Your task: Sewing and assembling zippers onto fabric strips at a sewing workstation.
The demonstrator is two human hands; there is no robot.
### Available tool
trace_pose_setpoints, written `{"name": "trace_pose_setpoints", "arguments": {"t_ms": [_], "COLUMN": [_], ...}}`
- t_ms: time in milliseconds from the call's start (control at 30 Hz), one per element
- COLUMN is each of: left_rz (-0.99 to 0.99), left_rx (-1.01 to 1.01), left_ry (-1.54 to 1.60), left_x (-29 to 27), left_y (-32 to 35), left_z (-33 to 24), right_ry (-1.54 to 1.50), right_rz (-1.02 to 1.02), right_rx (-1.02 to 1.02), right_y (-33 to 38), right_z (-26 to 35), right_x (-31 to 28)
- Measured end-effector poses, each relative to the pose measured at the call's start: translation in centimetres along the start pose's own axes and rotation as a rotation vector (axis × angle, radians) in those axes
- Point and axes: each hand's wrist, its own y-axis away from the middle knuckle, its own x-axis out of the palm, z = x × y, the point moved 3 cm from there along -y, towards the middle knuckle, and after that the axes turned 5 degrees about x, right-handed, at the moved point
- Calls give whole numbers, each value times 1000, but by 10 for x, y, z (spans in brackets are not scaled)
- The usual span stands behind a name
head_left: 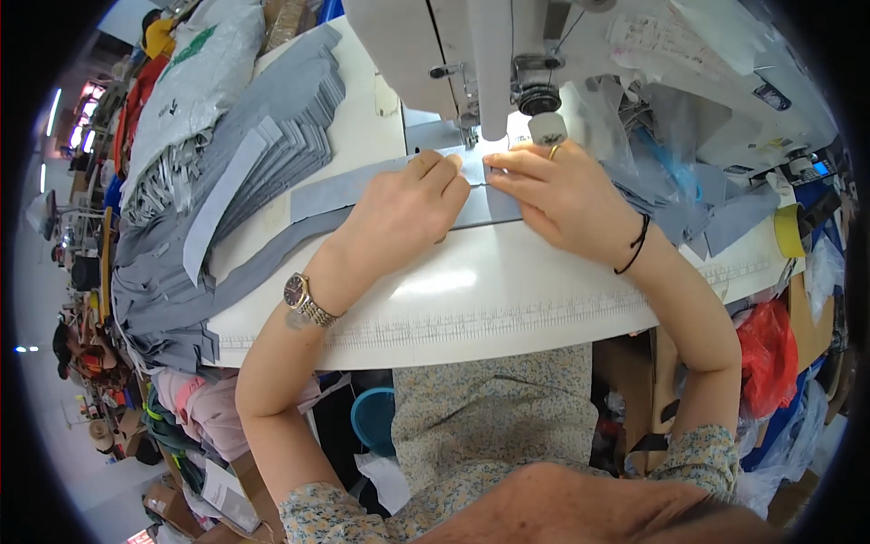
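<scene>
At far left, a fanned stack of grey cloth pieces [294, 118] leans beside a loose grey heap [163, 299] hanging over the table edge [272, 349]; its weight could drag on anything caught in it. A grey strip [331, 192] runs rightward to the left hand [403, 208], whose curled fingers pinch it just in front of the white sewing machine's presser foot [469, 136]. If the layers were pulled unevenly, they might pucker or skew. The right hand [571, 190] has its fingers stretched over the cloth near the foot; its thumb is hidden, so I cannot tell whether it grips. A slip forward could bring fingertips under the needle. Farther right, crumpled grey offcuts [743, 218] might snag.
</scene>
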Motion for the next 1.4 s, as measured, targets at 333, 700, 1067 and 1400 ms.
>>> {"name": "trace_pose_setpoints", "arguments": {"t_ms": [333,700,1067,1400], "left_rz": [-76,-99,-178,-263], "left_rx": [-34,-60,-165,-164], "left_ry": [39,44,28,-94], "left_x": [2,2,23,18], "left_y": [-7,3,-2,6], "left_z": [5,11,23,26], "right_ry": [-34,-64,40,92], "right_rz": [21,47,143,30], "right_rx": [56,111,187,-63], "right_y": [2,-5,-4,-10], "right_z": [-9,-5,-11,2], "right_x": [-5,1,-2,-8]}}
